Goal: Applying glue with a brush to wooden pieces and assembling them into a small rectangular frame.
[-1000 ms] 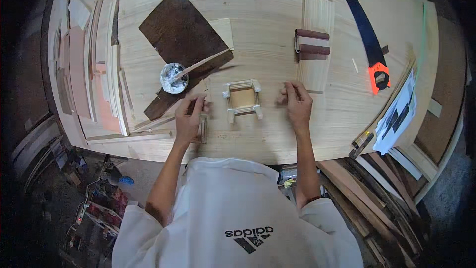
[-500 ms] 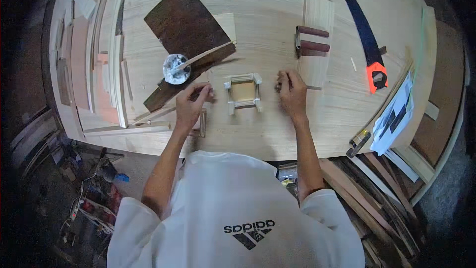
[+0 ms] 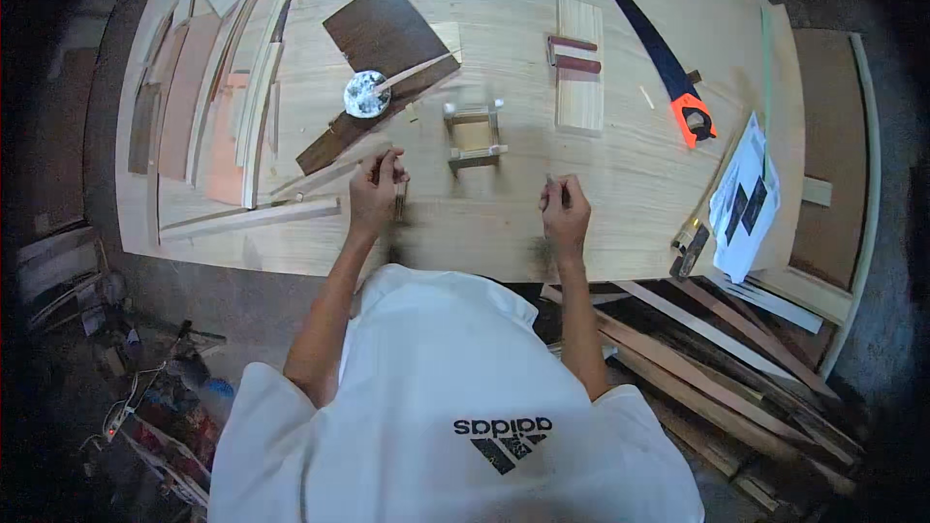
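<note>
A small wooden frame with short legs and whitish corner ends (image 3: 475, 136) stands on the worktable in front of me, between my hands and touched by neither. My left hand (image 3: 373, 201) hovers near the table's front edge with fingers curled and thumb against them. Beside its fingertips a small thin wooden piece (image 3: 400, 196) shows in part, blurred. My right hand (image 3: 568, 208) is closed in a pinch, a small greyish tip at its fingers, too small to name. Up and left of the frame is a cup of white paste (image 3: 367, 94) with a wooden stick (image 3: 412, 70) across it.
A dark brown board (image 3: 387, 24) lies under the cup. Wood strips (image 3: 262, 126) crowd the left side. Two dark red bars joined by metal (image 3: 578, 65) rest on a pale board (image 3: 579, 15). A handsaw (image 3: 659, 48) and paper sheets (image 3: 746, 199) lie at right.
The view has shifted, so the table's things appear higher. Both hands have drawn back toward me, the right one more. The frame stays between them.
</note>
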A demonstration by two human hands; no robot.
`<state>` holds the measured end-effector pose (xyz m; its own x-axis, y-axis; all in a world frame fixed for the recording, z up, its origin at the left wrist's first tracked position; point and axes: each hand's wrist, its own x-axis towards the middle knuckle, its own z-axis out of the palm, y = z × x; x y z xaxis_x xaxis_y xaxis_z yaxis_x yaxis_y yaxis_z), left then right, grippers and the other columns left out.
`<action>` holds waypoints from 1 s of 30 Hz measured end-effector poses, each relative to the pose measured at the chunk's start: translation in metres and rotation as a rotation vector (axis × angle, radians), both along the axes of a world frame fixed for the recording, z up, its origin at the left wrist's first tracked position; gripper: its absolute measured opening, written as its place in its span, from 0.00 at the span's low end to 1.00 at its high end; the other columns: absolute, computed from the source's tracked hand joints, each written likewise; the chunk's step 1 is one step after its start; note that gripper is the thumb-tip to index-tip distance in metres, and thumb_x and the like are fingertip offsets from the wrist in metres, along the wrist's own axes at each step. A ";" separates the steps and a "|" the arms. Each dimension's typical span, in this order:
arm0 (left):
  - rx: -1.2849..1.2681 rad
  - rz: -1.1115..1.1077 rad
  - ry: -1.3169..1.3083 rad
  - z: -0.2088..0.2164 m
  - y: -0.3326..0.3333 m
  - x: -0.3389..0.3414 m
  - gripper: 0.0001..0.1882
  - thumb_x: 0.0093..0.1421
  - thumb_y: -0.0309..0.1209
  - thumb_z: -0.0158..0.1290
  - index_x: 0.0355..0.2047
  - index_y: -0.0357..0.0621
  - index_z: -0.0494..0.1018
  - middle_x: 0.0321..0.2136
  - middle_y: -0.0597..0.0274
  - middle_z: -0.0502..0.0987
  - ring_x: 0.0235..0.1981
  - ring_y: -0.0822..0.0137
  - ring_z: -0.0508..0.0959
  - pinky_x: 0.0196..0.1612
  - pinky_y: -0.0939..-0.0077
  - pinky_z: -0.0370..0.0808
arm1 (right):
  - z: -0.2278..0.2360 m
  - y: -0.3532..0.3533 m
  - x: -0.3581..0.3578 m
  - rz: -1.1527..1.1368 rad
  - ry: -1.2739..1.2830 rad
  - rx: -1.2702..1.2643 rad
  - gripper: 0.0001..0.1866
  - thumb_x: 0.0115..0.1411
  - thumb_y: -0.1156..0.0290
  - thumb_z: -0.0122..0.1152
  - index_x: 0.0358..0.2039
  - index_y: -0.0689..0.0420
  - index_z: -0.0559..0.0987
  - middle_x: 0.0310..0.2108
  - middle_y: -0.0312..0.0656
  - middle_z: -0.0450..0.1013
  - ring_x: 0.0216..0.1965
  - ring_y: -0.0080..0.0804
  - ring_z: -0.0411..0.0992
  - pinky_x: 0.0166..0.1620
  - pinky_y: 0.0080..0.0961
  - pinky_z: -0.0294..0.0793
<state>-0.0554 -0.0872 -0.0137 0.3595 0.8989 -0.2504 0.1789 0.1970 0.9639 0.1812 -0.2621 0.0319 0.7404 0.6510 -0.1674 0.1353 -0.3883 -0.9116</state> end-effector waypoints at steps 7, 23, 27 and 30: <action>0.042 0.028 0.007 -0.012 -0.035 -0.036 0.17 0.74 0.38 0.45 0.33 0.39 0.74 0.20 0.70 0.70 0.22 0.79 0.71 0.28 0.81 0.69 | -0.011 -0.033 -0.057 -0.078 -0.047 0.018 0.13 0.71 0.67 0.53 0.31 0.61 0.73 0.19 0.37 0.66 0.22 0.22 0.65 0.28 0.25 0.67; 0.158 0.183 -0.158 -0.024 -0.018 -0.036 0.16 0.72 0.36 0.48 0.33 0.36 0.77 0.25 0.66 0.76 0.28 0.75 0.74 0.33 0.78 0.72 | 0.044 0.121 -0.054 0.494 -0.454 0.301 0.12 0.66 0.80 0.55 0.47 0.57 0.82 0.43 0.43 0.81 0.41 0.30 0.79 0.45 0.25 0.76; 0.508 0.227 0.064 -0.033 0.019 -0.024 0.20 0.63 0.21 0.51 0.56 0.34 0.67 0.43 0.50 0.72 0.47 0.58 0.75 0.49 0.67 0.74 | 0.025 0.213 -0.036 0.757 -0.680 0.263 0.20 0.55 0.84 0.60 0.48 0.55 0.82 0.43 0.43 0.81 0.46 0.44 0.78 0.50 0.37 0.75; 0.677 0.312 0.342 -0.050 0.055 -0.011 0.47 0.52 0.33 0.66 0.67 0.37 0.53 0.59 0.37 0.61 0.60 0.42 0.66 0.61 0.51 0.66 | -0.016 0.254 -0.029 0.944 -1.016 0.125 0.23 0.54 0.76 0.64 0.53 0.53 0.78 0.48 0.44 0.79 0.48 0.46 0.76 0.55 0.43 0.70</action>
